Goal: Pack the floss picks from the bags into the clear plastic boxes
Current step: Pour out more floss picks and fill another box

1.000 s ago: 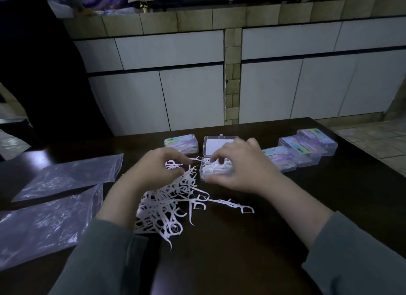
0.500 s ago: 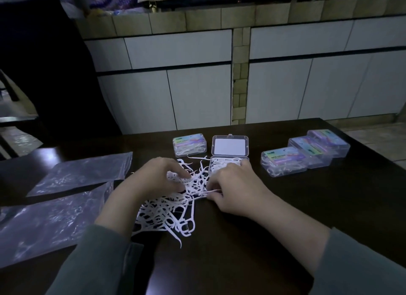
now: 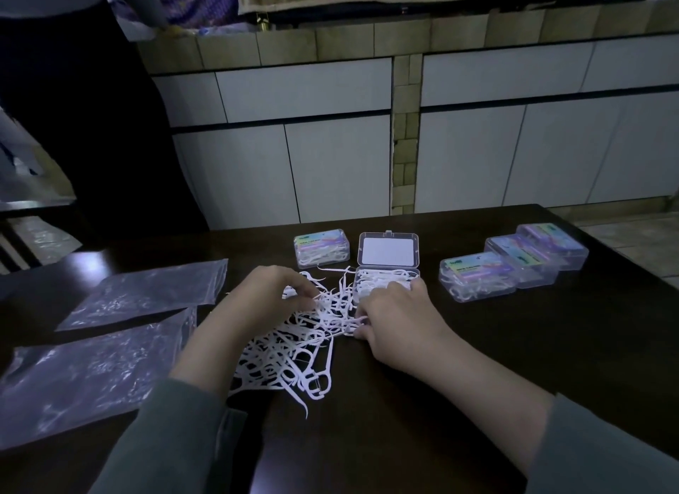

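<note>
— Plastic bags (image 3: 143, 297) are left flat at left; the left hand (image 3: 270, 302) is curled onto the floss picks (image 3: 294, 346).

— The right hand (image 3: 395, 313) has been drawn back from the open box (image 3: 387, 273) — fingers pinched on picks, another load judged due.

Glossy dark wood table (image 3: 422, 420); crinkled clear plastic bags (image 3: 95, 368); white plastic picks (image 3: 294, 350).

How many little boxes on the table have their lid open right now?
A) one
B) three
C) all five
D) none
A: only the open box in the middle has its lid standing up, with floss picks inside it and in front; the closed box to its left and the three closed boxes to its right are shut.
</note>
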`<act>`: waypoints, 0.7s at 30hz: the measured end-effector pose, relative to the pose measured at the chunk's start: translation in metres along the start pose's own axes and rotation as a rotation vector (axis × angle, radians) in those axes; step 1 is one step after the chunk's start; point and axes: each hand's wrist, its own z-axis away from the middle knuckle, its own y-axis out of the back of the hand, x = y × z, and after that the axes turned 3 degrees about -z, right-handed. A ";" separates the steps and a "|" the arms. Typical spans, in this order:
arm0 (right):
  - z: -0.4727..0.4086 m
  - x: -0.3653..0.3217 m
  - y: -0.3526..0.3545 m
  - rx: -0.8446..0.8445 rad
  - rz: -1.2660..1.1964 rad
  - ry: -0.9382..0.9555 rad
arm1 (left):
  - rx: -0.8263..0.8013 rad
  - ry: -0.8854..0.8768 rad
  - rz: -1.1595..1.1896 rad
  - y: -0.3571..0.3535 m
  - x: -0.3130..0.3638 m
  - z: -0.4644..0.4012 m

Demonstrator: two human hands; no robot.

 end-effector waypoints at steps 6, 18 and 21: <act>0.000 0.005 0.001 -0.007 -0.044 -0.006 | 0.082 -0.048 0.021 -0.001 0.005 0.002; 0.004 0.011 0.015 0.112 -0.080 0.079 | 0.326 -0.029 0.362 -0.002 0.009 0.007; 0.001 0.023 0.024 0.156 -0.222 -0.012 | 0.388 -0.040 0.520 -0.002 0.011 0.004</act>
